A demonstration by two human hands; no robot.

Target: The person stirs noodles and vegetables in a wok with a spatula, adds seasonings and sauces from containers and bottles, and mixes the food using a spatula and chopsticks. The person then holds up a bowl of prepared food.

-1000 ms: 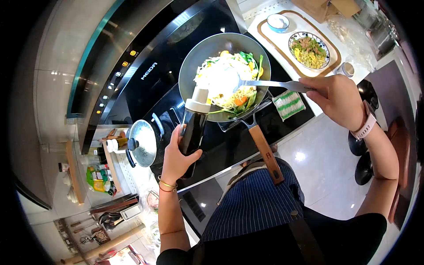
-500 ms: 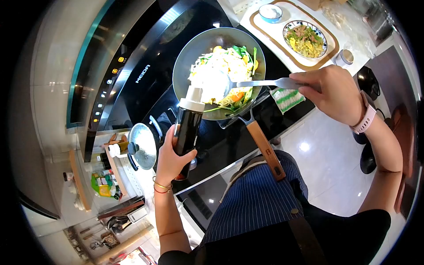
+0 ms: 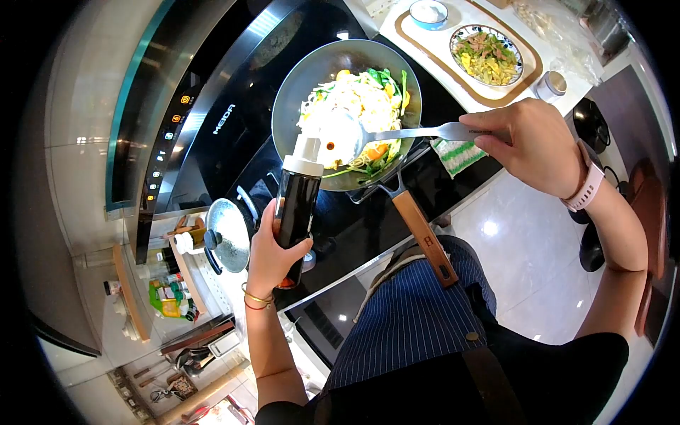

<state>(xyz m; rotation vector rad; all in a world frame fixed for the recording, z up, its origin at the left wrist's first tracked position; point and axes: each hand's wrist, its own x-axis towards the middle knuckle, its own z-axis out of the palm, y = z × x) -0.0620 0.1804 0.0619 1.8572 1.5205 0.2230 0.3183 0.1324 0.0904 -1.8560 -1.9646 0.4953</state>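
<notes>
My left hand (image 3: 273,248) is wrapped round a dark sauce bottle (image 3: 296,209) with a white cap, its top tilted over the near left rim of the wok (image 3: 294,92). My right hand (image 3: 528,145) grips the handle of a metal ladle (image 3: 418,132). The ladle's bowl sits over the food, just beyond the bottle's spout, and a small dark brown spot of liquid shows in it. Noodles (image 3: 365,99) with green leaves and orange pieces lie in the wok. Its wooden handle (image 3: 425,237) points towards my apron, with neither hand on it.
A tray (image 3: 464,88) at the upper right carries a plate of food (image 3: 489,64) and a small blue bowl (image 3: 428,14). A jar (image 3: 551,85) stands by its edge. A green-striped cloth (image 3: 457,156) lies beside the hob. A glass lid (image 3: 230,237) stands left of my left hand.
A dark spot of liquid now shows in the ladle's bowl, where only glare showed before. Both hands hold nearly the same positions; the view has shifted slightly.
</notes>
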